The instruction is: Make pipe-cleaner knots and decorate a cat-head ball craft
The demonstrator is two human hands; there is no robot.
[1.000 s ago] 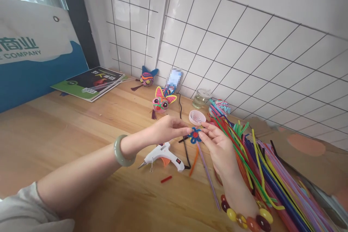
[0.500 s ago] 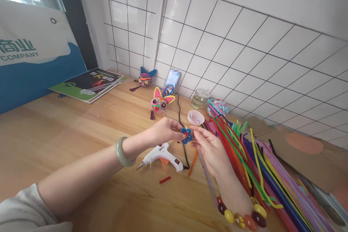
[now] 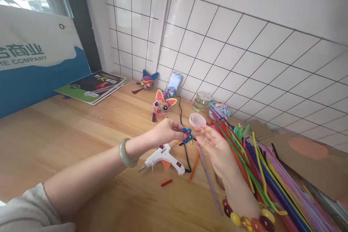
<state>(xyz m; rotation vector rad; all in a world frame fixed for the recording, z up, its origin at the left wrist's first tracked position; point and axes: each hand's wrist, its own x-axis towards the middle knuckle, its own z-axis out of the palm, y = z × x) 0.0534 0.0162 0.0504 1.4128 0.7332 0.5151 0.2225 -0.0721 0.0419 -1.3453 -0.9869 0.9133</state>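
Observation:
Between thumb and fingers, my left hand [image 3: 171, 131] pinches a small blue pipe-cleaner flower [image 3: 187, 135] with a red middle. Just to the right of it is my right hand [image 3: 213, 143], its fingers loosely spread and apart from the flower; I see nothing in it. Below both hands a white glue gun [image 3: 164, 159] lies on the wooden table, its metal nozzle pointing left. A short red pipe-cleaner piece [image 3: 166, 183] lies in front of the gun. An orange pipe cleaner [image 3: 194, 165] and a purple one [image 3: 209, 180] lie to its right.
Many coloured pipe cleaners [image 3: 261, 174] spread over the right side. Behind the hands stand a pink bowl [image 3: 197, 120], a glass jar [image 3: 201, 102] and a pink cat-face ornament [image 3: 161, 107]. A black cord [image 3: 180, 110] crosses the table. Booklets [image 3: 92, 86] lie at the far left.
My right hand has let go of the flower and moved slightly right, its fingers opening. My left hand still holds the flower. The view has shifted slightly.

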